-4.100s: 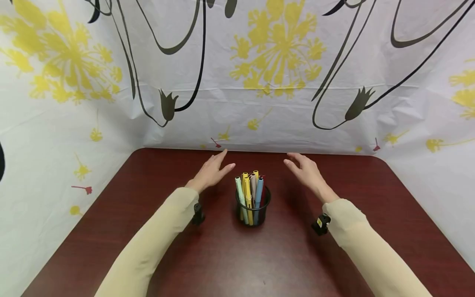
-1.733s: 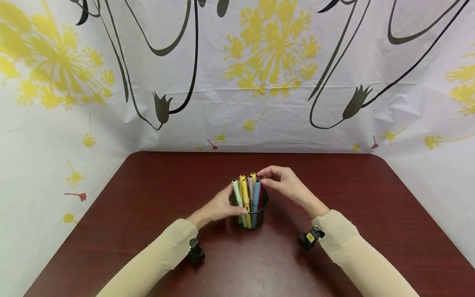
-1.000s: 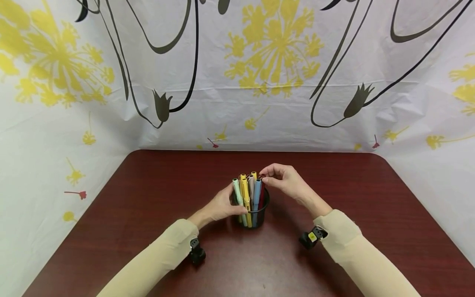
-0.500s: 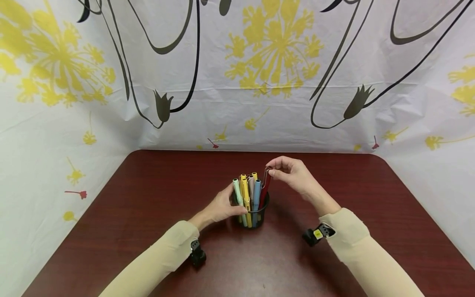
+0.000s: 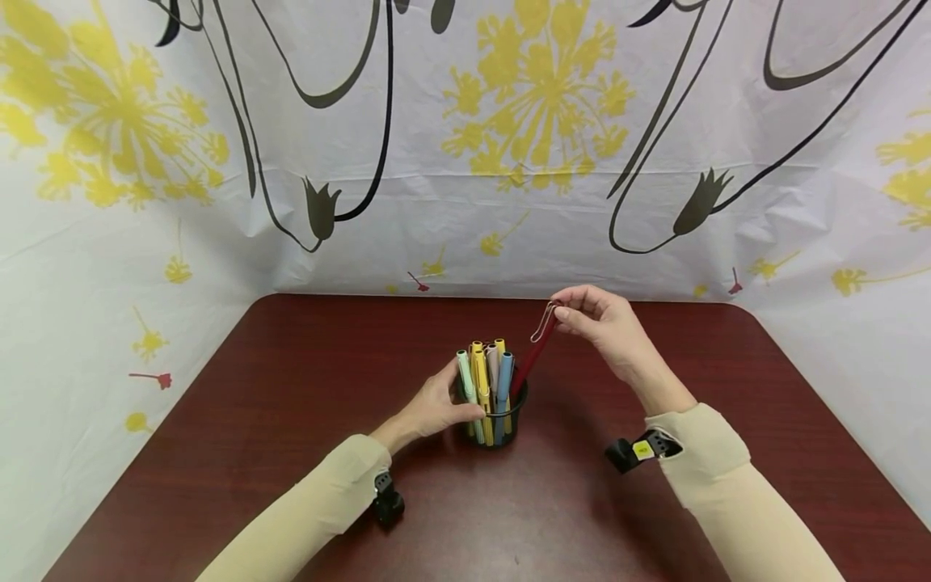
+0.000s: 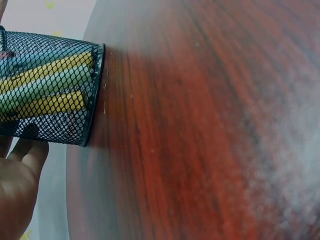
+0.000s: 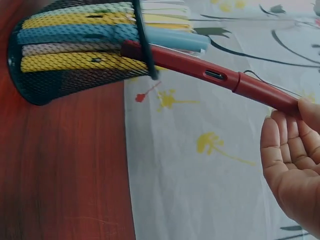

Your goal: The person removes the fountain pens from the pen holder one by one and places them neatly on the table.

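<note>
A black mesh pen cup (image 5: 515,420) stands on the table, holding several pens: a mint one (image 5: 466,377), yellow ones (image 5: 482,380), a greyish-pink one (image 5: 493,365) and a blue one (image 5: 505,376). My left hand (image 5: 432,406) grips the cup from its left side, thumb across the front of the rim. Between thumb and fingers of my right hand (image 5: 607,330) is the capped end of a dark red fountain pen (image 5: 534,352) with a wire clip. It slants up to the right. In the right wrist view its lower tip is still just inside the cup's rim.
The dark reddish-brown table (image 5: 305,356) reaches back to a white sheet (image 5: 436,145) printed with yellow flowers. Small black cameras are strapped at both wrists, below beige sleeves (image 5: 735,485).
From hovering apart, both hands came to the cup; the left took hold of it. The right pinched the red pen and drew it up and to the right, tilting it. The cup stayed put.
</note>
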Demonstrator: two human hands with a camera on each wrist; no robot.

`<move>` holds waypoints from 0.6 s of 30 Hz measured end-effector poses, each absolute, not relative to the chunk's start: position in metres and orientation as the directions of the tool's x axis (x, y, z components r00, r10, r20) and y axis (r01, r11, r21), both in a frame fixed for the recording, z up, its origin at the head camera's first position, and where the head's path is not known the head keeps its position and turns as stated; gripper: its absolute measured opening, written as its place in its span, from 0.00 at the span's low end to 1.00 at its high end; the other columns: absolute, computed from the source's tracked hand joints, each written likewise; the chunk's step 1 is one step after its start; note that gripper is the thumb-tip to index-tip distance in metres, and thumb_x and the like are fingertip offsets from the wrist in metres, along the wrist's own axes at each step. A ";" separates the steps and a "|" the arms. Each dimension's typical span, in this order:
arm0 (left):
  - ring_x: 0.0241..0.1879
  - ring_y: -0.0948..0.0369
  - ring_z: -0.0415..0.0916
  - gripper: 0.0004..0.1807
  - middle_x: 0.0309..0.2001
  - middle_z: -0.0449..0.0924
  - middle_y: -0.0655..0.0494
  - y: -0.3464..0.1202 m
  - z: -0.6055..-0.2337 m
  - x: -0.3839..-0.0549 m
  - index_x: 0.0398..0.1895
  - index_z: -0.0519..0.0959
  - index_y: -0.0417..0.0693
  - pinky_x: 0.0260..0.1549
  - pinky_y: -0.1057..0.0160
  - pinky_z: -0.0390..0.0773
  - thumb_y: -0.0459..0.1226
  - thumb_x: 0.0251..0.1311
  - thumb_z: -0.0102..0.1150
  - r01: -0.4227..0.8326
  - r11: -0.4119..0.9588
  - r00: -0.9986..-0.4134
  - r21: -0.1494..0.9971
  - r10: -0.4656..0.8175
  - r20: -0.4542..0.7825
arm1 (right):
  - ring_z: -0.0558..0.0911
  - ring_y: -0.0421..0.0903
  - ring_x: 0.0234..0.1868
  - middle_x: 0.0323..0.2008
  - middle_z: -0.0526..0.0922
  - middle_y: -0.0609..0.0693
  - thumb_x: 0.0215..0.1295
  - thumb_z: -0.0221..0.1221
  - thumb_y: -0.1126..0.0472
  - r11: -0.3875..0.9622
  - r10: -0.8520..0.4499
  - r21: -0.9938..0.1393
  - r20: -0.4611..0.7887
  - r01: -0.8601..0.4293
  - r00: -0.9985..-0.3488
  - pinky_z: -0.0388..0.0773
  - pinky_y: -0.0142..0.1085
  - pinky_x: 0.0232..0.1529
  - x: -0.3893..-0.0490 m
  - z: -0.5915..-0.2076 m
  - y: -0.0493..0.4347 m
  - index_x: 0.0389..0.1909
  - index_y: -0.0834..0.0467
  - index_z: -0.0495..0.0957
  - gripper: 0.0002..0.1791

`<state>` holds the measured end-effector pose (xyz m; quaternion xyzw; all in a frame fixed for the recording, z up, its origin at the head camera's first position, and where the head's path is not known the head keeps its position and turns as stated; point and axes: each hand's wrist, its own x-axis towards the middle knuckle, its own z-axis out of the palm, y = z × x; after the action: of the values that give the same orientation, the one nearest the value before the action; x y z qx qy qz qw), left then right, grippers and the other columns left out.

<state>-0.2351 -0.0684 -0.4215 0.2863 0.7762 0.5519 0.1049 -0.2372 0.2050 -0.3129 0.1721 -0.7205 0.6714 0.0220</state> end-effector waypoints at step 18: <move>0.58 0.55 0.70 0.55 0.60 0.70 0.44 -0.068 -0.424 -0.236 0.72 0.51 0.46 0.55 0.57 0.72 0.57 0.46 0.68 0.318 0.206 -0.809 0.926 0.567 0.152 | 0.81 0.41 0.32 0.32 0.82 0.48 0.61 0.58 0.71 -0.552 0.044 -0.825 0.112 -0.117 -0.993 0.80 0.31 0.38 -0.253 -0.328 0.243 0.36 0.60 0.80 0.06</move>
<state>-0.2358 -0.0677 -0.4242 0.2880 0.7684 0.5606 0.1113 -0.2530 0.2434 -0.3276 0.0392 -0.4709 0.8801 0.0457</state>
